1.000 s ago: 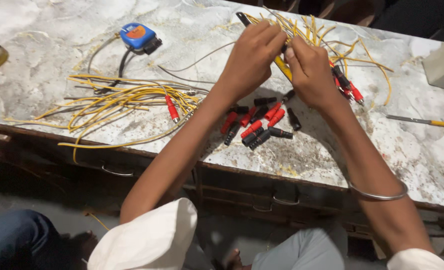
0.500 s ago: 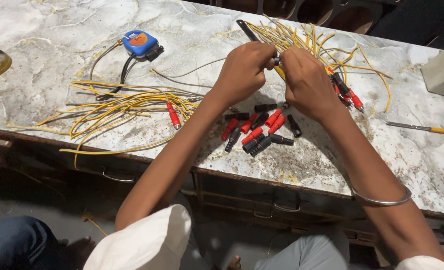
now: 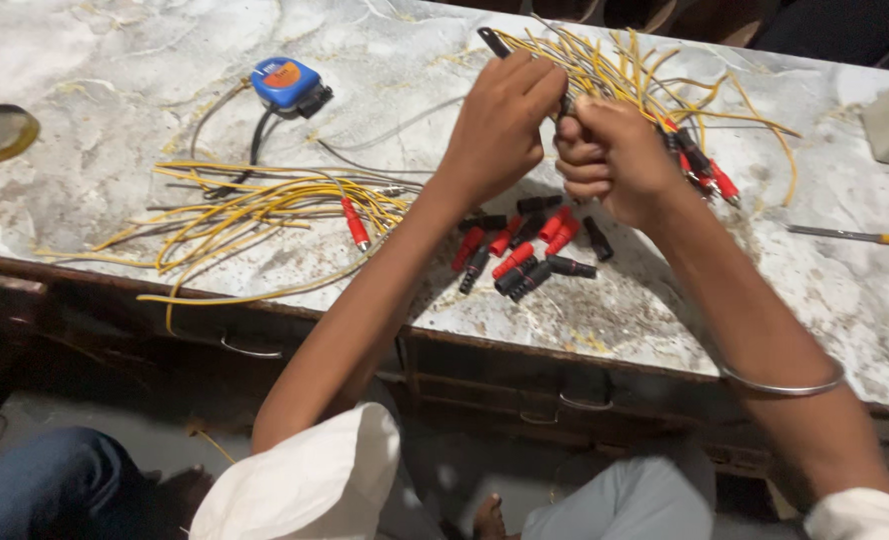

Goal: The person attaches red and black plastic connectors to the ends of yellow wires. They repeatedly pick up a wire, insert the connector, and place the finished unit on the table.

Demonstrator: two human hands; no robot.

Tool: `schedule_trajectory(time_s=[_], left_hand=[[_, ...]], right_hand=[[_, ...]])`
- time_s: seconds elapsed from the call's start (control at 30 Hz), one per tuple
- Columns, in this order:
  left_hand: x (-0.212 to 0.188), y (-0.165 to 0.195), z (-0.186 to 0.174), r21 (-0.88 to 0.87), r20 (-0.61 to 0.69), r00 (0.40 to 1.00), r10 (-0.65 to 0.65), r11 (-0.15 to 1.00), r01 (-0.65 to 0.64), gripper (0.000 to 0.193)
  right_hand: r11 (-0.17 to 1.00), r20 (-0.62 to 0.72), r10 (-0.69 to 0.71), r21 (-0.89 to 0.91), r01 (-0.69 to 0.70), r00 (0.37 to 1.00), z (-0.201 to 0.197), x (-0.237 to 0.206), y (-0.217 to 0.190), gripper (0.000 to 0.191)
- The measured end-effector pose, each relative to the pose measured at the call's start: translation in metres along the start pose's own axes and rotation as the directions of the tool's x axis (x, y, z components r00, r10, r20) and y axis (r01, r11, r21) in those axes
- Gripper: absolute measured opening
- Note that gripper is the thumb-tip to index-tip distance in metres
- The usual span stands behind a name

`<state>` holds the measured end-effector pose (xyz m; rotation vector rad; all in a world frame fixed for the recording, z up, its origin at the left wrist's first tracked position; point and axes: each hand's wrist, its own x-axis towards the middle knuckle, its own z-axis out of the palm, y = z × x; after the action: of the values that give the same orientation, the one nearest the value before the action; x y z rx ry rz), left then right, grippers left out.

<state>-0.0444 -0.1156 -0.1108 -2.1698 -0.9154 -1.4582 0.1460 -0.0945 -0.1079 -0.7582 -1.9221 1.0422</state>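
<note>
My left hand (image 3: 505, 125) and my right hand (image 3: 615, 160) meet above the marble worktop (image 3: 665, 290), both pinched around a small dark plug at the end of a yellow wire. That wire runs back into a bundle of yellow wires (image 3: 645, 70) with red and black plugs (image 3: 700, 170) behind my right hand. Directly below my hands lies a loose pile of red and black plug sleeves (image 3: 525, 250). What sits between my fingertips is mostly hidden.
A second heap of yellow wires (image 3: 245, 205) spreads over the left of the worktop, with a blue tape measure (image 3: 285, 85) behind it. A roll of tape (image 3: 0, 132) lies far left, a yellow-handled screwdriver (image 3: 865, 237) far right. Drawers run under the front edge.
My hands have stayed together on the same wire end, turning slightly. The view has shifted a little, so the worktop sits lower in the picture.
</note>
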Motion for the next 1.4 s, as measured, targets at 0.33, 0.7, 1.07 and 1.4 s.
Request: schedule_trajectory(time_s=[0.33, 0.7, 1.07, 1.4], left_hand=[[-0.003, 0.002, 0.003, -0.012, 0.032, 0.994, -0.103, 0.995, 0.103, 0.018], [0.003, 0.005, 0.021, 0.085, 0.0, 0.998, -0.063, 0.994, 0.063, 0.018], [0.013, 0.019, 0.027, 0.156, 0.013, 1.0, 0.025, 0.987, -0.027, 0.021], [0.012, 0.025, 0.012, 0.156, 0.0, 1.0, 0.006, 0.988, -0.006, 0.024]], right_hand=[[0.328, 0.245, -0.593, -0.796, 0.508, 0.767, -0.007, -0.012, -0.031, 0.012], [0.676, -0.019, -0.495, -0.636, 0.371, 0.869, -0.004, 0.006, 0.022, 0.025], [0.97, 0.107, 0.163, 0.166, -0.179, 0.981, -0.039, -0.001, 0.013, 0.022], [0.611, 0.079, -0.542, -0.646, 0.457, 0.837, -0.023, -0.013, -0.003, 0.013]])
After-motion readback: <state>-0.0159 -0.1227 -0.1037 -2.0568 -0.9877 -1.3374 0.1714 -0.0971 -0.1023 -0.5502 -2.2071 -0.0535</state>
